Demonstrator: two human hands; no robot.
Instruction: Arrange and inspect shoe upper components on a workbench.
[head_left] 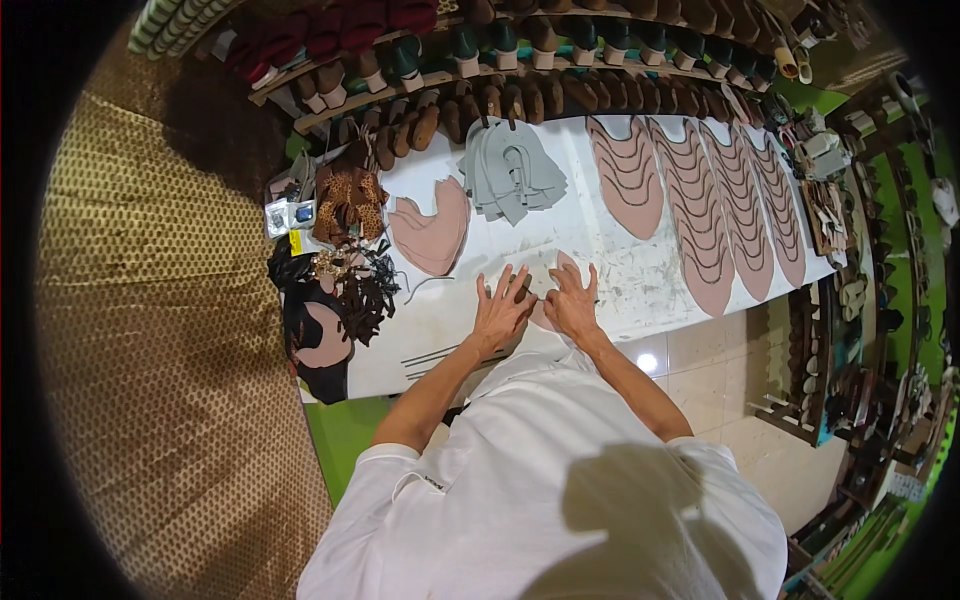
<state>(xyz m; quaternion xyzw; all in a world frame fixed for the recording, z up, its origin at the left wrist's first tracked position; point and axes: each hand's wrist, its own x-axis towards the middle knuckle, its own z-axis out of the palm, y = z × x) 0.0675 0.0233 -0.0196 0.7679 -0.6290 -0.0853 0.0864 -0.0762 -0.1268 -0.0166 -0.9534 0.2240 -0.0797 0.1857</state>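
Both my hands rest close together at the near edge of the white worktable (640, 270). My left hand (502, 312) has its fingers spread, with something dark showing beneath them. My right hand (572, 305) has its fingers apart and presses on a pink cut piece (541, 318), mostly hidden under the hands. Several thin dark strips (430, 357) lie left of my left forearm. Farther left is a stack of curved pink shoe-upper pieces (432, 230). Beyond my hands sits a pile of grey cut pieces (515, 170).
Pink pieces with wavy dark strips (690, 215) lie overlapped in rows at the right. Leopard-print material (348, 200) and dark ribbon scraps (368, 300) crowd the left end. Racks of shoe lasts (480, 110) line the back; shelves (815, 370) stand right.
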